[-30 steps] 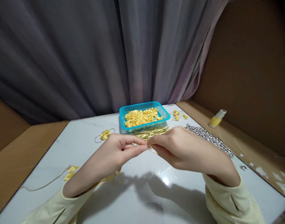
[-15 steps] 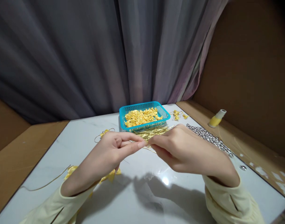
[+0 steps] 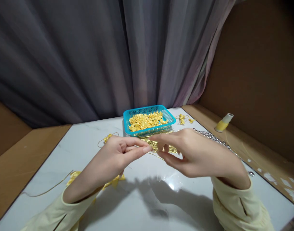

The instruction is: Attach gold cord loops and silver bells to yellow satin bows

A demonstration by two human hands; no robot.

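Note:
My left hand (image 3: 113,158) hovers over the middle of the table, thumb and index fingertips pinched together. Whatever lies in that pinch is too small to make out. Close beside it, my right hand (image 3: 195,154) has its thumb and fingers apart, the index fingertip near the left fingertips. Behind both hands lies a bundle of thin gold wire-like strands (image 3: 171,149), partly covered by the fingers. Yellow ribbon-like flowers (image 3: 115,183) on a cord (image 3: 50,191) rest under my left forearm, mostly hidden.
A blue mesh basket (image 3: 125,123) holds many yellow petal-like pieces (image 3: 147,121). Silver beads (image 3: 213,137) spread at the right, with a lone one (image 3: 251,173) nearer. A yellow thread spool (image 3: 223,123) stands beyond the table's right edge. Small yellow flower strings (image 3: 182,119) lie behind.
My right hand's fingers have spread from a pinch at the left fingertips, and its thumb has drawn slightly away. My left hand keeps its pinch almost unmoved.

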